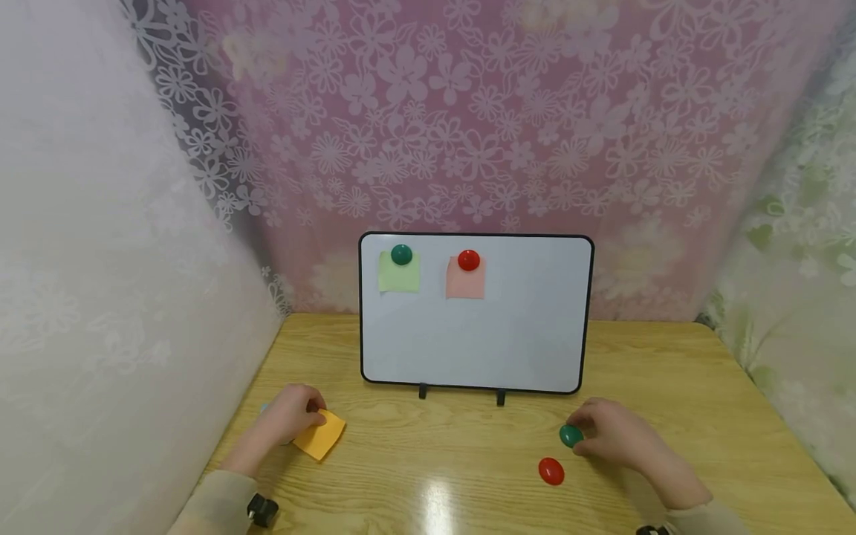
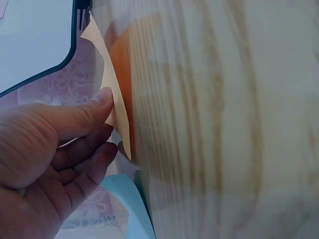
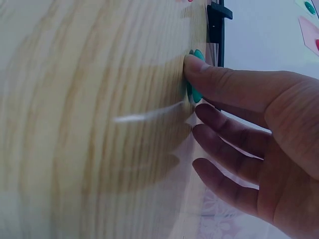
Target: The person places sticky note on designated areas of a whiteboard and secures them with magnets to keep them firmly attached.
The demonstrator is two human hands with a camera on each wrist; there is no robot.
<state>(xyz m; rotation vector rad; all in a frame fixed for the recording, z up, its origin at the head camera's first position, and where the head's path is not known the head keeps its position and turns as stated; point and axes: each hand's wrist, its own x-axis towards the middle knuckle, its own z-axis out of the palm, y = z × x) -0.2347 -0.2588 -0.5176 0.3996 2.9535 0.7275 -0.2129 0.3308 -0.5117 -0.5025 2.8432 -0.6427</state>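
Table (image 1: 414, 446): left hand (image 1: 292, 411) pinches orange note (image 1: 322, 440), right hand (image 1: 614, 432) green magnet (image 1: 570, 436).

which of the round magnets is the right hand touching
The lower green magnet, pinched in the right hand. The other green magnet is on the whiteboard; the upper red magnet and lower red magnet are untouched.

Wooden table (image 1: 435, 438); standing whiteboard (image 1: 475, 342), red disc (image 1: 551, 471), blue note (image 2: 130, 201)

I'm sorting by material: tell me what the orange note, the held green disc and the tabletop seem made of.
Orange note: apparently matte paper, a thin, bending sheet. Held green disc: probably glossy plastic, given its smooth sheen. Tabletop: glossy wood or printed laminate, showing grain and glare.
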